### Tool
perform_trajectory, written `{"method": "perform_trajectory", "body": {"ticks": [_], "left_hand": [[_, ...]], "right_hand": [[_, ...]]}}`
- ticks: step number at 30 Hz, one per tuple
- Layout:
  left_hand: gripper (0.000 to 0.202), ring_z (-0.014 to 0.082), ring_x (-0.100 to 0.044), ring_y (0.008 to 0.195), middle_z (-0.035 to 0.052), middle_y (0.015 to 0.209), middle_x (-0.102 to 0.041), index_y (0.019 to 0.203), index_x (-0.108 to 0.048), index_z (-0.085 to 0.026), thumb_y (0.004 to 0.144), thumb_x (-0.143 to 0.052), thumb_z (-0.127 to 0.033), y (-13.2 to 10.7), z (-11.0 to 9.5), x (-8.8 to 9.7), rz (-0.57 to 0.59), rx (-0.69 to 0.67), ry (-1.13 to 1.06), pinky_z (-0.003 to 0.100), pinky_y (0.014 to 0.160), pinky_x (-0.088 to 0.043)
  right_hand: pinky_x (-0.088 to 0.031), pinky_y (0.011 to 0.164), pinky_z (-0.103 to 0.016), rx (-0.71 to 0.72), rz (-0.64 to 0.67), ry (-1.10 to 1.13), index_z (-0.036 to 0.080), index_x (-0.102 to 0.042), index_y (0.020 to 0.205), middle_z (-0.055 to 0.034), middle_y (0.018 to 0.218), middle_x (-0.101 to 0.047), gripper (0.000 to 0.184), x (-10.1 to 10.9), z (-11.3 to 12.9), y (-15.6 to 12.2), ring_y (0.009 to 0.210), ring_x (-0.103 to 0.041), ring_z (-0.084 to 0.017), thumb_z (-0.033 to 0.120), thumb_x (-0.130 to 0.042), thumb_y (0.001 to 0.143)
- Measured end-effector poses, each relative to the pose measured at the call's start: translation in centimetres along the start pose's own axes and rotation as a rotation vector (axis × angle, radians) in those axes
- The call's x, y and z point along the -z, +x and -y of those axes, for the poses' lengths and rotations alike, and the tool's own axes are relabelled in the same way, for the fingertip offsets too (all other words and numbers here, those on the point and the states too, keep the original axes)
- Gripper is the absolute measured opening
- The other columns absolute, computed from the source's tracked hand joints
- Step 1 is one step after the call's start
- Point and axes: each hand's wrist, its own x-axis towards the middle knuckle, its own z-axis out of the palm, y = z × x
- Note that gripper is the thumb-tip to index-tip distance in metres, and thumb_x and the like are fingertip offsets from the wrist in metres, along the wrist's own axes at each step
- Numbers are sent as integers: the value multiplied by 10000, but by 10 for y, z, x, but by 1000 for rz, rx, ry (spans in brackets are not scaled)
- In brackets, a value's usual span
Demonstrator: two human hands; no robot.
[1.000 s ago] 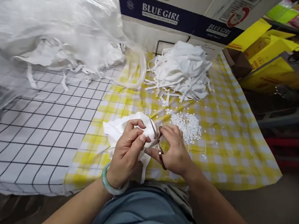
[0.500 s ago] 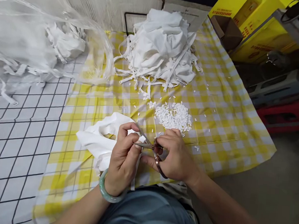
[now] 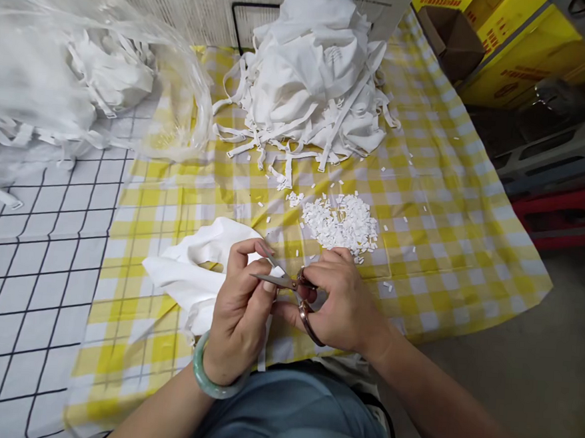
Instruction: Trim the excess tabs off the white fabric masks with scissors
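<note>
My left hand, with a green bangle at the wrist, is closed on a white strap whose tip pokes out between thumb and fingers. That strap seems to belong to a white cloth piece lying beside the hand, an opening in its middle. In my right hand is a pair of scissors with bronze-coloured handles. Their blades are parted around the strap tip, close to my left fingertips. Just beyond my hands lies a heap of small white clippings.
A tall pile of white cloth pieces with straps stands at the back of the checked tablecloth. More lie in a clear plastic bag at left. Boxes line the back; a red stool is at right.
The view has shifted slightly, so the pile sits higher in the picture. Both hands keep their hold, and the scissor blades still stand apart around the strap tip.
</note>
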Motion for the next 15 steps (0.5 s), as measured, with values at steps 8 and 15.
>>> {"method": "perform_trajectory", "body": {"ticks": [8,15], "left_hand": [[212,221,-410,1126,55,968,-481,838,-571,-215,981,-424,-160,-1,3,-2,1,4,9,378,978,-374],[247,228,-432,1107,72,960,-492,784,-573,-202,982,-428,-178,8,1,-10,54,30,39,382,966,-402]], "right_hand": [[-309,714,-320,-15,-16,-24,193,-434,512,32,507,-555,462,1,-2,-2,587,-450,-126,463,-740,728],[-305,672,-325,-36,-103,-125,193,-454,466,8,478,-563,522,0,-13,-12,559,-441,-131,529,-727,760]]}}
